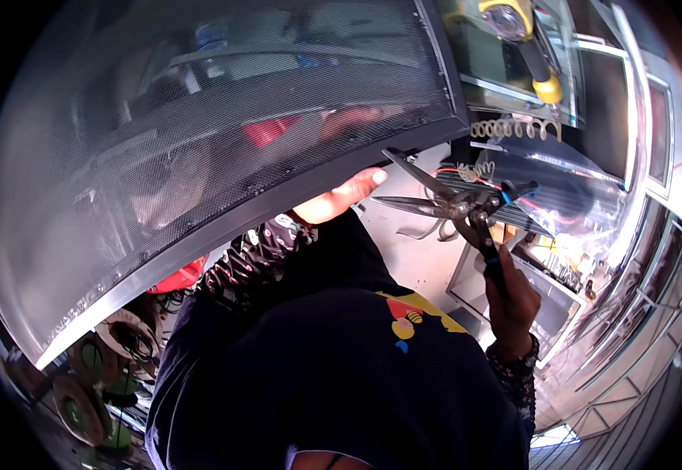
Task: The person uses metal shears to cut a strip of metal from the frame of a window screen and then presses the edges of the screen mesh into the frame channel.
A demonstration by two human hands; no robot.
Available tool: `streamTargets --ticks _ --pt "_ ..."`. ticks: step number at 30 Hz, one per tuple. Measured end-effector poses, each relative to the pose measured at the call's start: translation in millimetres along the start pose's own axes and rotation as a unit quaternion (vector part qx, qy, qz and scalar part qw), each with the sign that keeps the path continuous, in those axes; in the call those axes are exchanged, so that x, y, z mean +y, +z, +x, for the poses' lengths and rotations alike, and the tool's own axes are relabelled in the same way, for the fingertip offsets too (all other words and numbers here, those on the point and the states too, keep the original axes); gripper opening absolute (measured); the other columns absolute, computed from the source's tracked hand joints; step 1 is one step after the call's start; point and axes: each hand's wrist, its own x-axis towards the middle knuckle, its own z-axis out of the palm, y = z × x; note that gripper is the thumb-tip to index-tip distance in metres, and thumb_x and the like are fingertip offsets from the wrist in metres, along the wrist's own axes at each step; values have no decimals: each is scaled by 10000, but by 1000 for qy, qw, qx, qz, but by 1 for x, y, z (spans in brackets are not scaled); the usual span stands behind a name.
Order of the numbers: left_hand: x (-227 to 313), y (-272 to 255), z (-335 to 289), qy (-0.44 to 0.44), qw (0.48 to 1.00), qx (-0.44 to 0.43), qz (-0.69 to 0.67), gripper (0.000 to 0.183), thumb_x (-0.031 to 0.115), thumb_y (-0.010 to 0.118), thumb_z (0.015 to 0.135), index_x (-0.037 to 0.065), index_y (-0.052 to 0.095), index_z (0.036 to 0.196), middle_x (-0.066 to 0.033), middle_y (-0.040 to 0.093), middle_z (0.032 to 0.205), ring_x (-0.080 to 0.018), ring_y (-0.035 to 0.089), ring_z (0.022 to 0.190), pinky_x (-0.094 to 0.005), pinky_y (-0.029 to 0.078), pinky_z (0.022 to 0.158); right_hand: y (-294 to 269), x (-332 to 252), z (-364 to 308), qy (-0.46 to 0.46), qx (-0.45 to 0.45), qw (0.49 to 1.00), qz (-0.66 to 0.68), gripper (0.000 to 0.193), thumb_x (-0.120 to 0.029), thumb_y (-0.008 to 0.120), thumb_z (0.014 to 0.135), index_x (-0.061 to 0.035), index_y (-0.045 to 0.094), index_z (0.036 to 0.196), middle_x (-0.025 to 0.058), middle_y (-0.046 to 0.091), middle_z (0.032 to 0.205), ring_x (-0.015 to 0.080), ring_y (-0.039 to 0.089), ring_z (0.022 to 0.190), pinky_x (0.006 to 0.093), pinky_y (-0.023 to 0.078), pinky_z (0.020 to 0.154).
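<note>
A large dark mesh screen in a black frame [294, 174] slants across the upper left. At its near edge is my left hand [341, 197], thumb along the frame's underside; its fingers go behind the frame, where a blurred hand-like shape shows through the mesh. My right hand [511, 301] is closed round one handle of a pair of tin snips [460, 207]. The other handle stands apart from my palm, and the blades are spread. One blade tip is close to the frame's lower edge near its right corner; whether it touches, I cannot tell.
At the upper right hangs a yellow and black power tool [513, 23] above a pale coiled hose [513, 129]. Clear plastic wrapping [568, 176] lies to the right. Several spools [78, 409] stand at the lower left, with a red object [183, 279] below the screen.
</note>
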Motion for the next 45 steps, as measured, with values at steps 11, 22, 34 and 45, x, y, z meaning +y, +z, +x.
streamTargets --ticks 11,22,34,45 --pt "-8 -20 -38 -6 998 33 -59 315 267 495 883 12 556 1057 -59 606 923 -135 549 846 -252 446 738 -71 -37 56 -78 -86 986 -122 445 6 663 642 -40 588 1077 54 531 599 172 532 494 287 428 468" --pt "5 -24 -36 -33 993 -38 -104 366 298 479 890 19 514 1124 -86 579 1039 -144 523 954 -256 424 814 -123 -74 96 -8 -190 961 -203 494 70 581 720 -73 506 1187 140 574 740 214 568 617 252 426 582" --pt "-3 1 -1 -5 974 -89 -206 375 271 531 861 12 509 1132 -87 577 1051 -163 521 981 -285 412 844 -135 -93 118 2 -231 938 -258 495 85 564 717 -68 509 1184 140 597 794 225 589 663 274 445 629" --pt "-20 2 1 -35 980 -102 -166 441 345 498 868 32 474 1178 -112 545 1125 -197 504 1036 -303 395 874 -103 -22 112 -109 -156 964 -185 468 -5 633 693 -86 546 1146 79 601 671 206 581 552 291 447 520"
